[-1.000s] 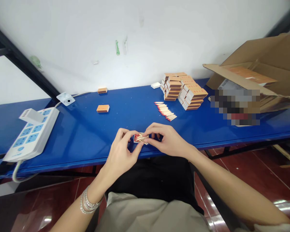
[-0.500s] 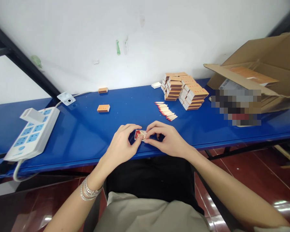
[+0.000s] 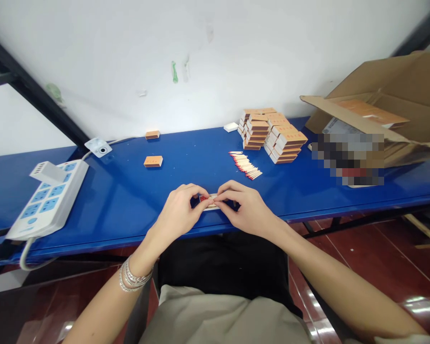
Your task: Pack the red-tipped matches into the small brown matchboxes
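Blue bench (image 3: 186, 162) runs along a white wall (image 3: 215, 52), with a power strip (image 3: 46, 198) at its left end and a cardboard box (image 3: 380, 95) at its right. Near the front edge, the left hand (image 3: 175, 215) and right hand (image 3: 245, 210) meet, fingers pinched narrow on a small matchbox (image 3: 210, 201), its red match heads (image 3: 202, 198) showing. Loose matches (image 3: 245, 165) and stacked matchboxes (image 3: 275, 134) lie toward the back edge, right of centre.
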The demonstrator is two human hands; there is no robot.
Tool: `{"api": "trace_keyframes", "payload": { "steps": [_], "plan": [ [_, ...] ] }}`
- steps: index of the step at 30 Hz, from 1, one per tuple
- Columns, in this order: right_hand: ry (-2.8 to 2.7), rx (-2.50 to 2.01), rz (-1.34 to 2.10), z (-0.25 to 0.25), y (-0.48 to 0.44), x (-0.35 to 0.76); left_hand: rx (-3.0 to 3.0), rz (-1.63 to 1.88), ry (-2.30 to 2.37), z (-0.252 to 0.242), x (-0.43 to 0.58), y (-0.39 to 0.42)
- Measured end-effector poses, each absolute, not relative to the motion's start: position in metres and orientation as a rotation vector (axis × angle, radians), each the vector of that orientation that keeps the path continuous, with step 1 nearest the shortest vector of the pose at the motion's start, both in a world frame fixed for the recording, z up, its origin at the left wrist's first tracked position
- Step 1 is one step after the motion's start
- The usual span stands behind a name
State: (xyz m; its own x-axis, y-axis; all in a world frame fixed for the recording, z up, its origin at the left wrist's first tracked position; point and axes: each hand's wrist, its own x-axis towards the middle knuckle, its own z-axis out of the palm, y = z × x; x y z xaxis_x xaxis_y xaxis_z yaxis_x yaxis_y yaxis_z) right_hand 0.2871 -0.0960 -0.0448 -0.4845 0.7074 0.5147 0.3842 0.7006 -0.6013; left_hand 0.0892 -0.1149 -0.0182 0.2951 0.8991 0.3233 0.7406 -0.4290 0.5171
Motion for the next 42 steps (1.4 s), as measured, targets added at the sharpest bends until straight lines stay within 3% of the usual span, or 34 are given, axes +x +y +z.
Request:
{"api": "trace_keyframes", "payload": {
  "steps": [14,33,42],
  "plan": [
    [-2.092,-0.991,0.741,-0.035,-0.085,0.283,2.341,0.877,1.445,-0.025,0.086,-0.123],
    [-2.083,-0.876,0.708,-0.034,-0.089,0.286,2.329,0.923,1.492,-0.031,0.082,-0.131],
    [-2.016,-1.27,0.173,-0.027,-0.052,0.368,2.363,0.851,1.582,-0.016,0.061,-0.13]
  ]
}}
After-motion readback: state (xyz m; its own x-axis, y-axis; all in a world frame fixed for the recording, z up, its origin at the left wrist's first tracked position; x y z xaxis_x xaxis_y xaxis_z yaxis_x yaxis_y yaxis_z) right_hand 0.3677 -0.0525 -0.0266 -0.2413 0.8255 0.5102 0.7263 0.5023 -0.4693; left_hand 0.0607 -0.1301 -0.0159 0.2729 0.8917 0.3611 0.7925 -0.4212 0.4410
